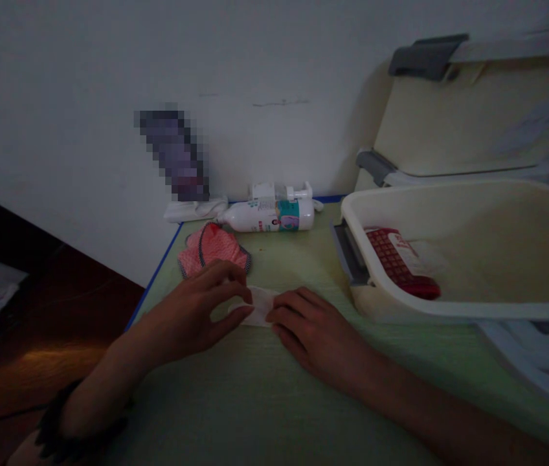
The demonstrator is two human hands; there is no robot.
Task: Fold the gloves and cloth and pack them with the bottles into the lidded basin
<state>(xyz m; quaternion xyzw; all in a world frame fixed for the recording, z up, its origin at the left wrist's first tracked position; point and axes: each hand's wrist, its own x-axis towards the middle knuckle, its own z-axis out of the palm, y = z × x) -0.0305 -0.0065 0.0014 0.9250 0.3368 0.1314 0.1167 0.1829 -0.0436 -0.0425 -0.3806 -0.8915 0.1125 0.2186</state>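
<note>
A small, thin white sheet (261,309), perhaps cloth or paper, lies on the green tabletop between my hands. My left hand (201,307) curls over its left side, thumb and forefinger almost meeting in a pinch at the sheet. On the right end rests my right hand (311,327), fingers bent and held together; the part of the sheet beneath them is hidden. Just beyond my left hand sits a crumpled pink checked cloth (216,246) with dark patterned trim.
A white pump bottle (269,215) lies on its side near the wall. Behind the cloth, a blurred-out upright device (175,155) stands on a white base (191,210). At right, an open cream bin (401,307) holds a red-and-white packet (401,259); its lid (473,123) is raised.
</note>
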